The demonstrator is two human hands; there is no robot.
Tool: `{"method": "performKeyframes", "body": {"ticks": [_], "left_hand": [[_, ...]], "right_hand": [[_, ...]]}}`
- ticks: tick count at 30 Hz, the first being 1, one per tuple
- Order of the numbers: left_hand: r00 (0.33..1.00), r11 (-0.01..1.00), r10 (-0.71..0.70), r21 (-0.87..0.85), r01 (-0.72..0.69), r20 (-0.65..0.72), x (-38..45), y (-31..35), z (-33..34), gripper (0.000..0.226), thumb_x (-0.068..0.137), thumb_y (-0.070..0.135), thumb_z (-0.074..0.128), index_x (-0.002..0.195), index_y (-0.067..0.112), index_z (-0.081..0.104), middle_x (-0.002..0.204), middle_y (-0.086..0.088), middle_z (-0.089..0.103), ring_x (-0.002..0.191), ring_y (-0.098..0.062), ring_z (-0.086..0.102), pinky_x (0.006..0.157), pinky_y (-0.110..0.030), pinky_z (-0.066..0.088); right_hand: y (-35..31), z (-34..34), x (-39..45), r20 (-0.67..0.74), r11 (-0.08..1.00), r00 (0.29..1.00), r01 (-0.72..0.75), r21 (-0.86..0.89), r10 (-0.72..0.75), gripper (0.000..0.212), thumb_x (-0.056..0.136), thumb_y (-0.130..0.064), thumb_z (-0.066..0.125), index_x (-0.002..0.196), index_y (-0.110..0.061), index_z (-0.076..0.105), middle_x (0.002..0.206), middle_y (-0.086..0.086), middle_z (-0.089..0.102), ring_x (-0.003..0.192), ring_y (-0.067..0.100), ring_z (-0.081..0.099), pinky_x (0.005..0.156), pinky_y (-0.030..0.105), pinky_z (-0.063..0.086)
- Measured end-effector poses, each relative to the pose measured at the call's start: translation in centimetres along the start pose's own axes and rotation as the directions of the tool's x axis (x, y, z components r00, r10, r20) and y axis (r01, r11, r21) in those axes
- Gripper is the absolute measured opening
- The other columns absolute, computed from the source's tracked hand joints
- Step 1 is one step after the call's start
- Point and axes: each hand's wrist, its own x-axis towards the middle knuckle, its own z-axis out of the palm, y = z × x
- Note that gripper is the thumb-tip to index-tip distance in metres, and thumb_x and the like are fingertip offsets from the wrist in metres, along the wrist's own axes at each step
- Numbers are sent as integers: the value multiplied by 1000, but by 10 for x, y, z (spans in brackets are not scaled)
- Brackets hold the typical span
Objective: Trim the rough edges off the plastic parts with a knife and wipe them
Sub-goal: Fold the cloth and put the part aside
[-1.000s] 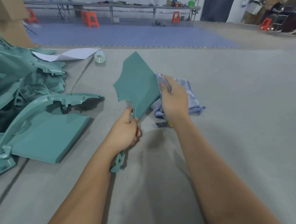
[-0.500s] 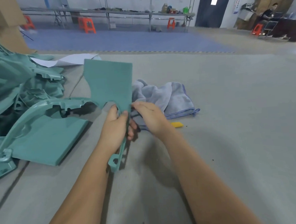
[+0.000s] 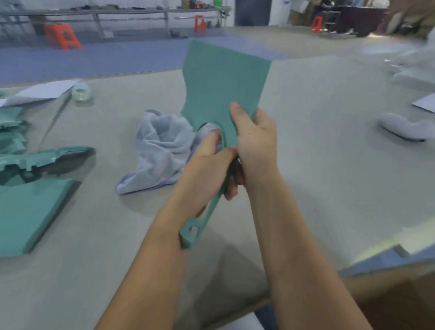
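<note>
A teal plastic part [image 3: 222,86] with a wide flat blade and a narrow stem stands upright above the grey table [image 3: 325,184]. My left hand [image 3: 206,163] grips its stem from the left. My right hand [image 3: 254,142] holds the lower edge of the blade, thumb laid on its face. The stem's slotted end [image 3: 191,233] sticks out below my left wrist. A crumpled light blue cloth [image 3: 160,150] lies on the table just left of my hands. No knife shows.
A pile of teal plastic parts [image 3: 18,190] fills the left side. White paper [image 3: 43,90] and a clear tape roll [image 3: 81,91] lie at the back left. Whitish parts [image 3: 408,128] sit at the right. A cardboard box edge [image 3: 394,294] is at bottom right.
My right hand let go of the cloth and took hold of the part. Both hands raised the part upright. The view swung right, so the pile slid left.
</note>
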Motion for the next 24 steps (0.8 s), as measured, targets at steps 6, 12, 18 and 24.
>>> {"method": "performKeyframes", "body": {"ticks": [6,12,18,24], "left_hand": [[958,998,-53,-19,60,281,2,-9,104,17,90,6,42,80,19,47,50,-8,51,46,-23,43,36,-20,29],[741,986,-169,117,122,649,-36,-43,236,15,84,2,39,84,14,48,47,-4,51,40,-20,41,34,-17,29],[97,689,-362,196,697,927,-106,-106,320,21,88,9,40,104,15,53,71,-5,57,45,-7,45,40,-15,35],[26,76,-562,20,997,827,-174,-189,328,43,91,43,45,116,10,56,100,-24,65,59,-22,64,42,-20,49]], "right_hand": [[-38,-111,-11,-322,980,935,91,-177,-145,18,95,-16,59,77,-14,63,67,-1,65,59,17,58,55,27,46],[-61,-250,-75,-683,976,702,82,-201,-200,17,96,-15,58,81,-17,66,80,7,68,71,23,60,65,38,49],[-38,-377,-173,-917,988,368,53,-144,-153,18,94,-12,61,77,-18,65,65,-12,70,58,3,62,55,20,49],[54,-430,-254,-958,958,-4,29,286,286,17,94,-12,60,108,-4,66,110,16,70,91,30,69,86,47,56]]}}
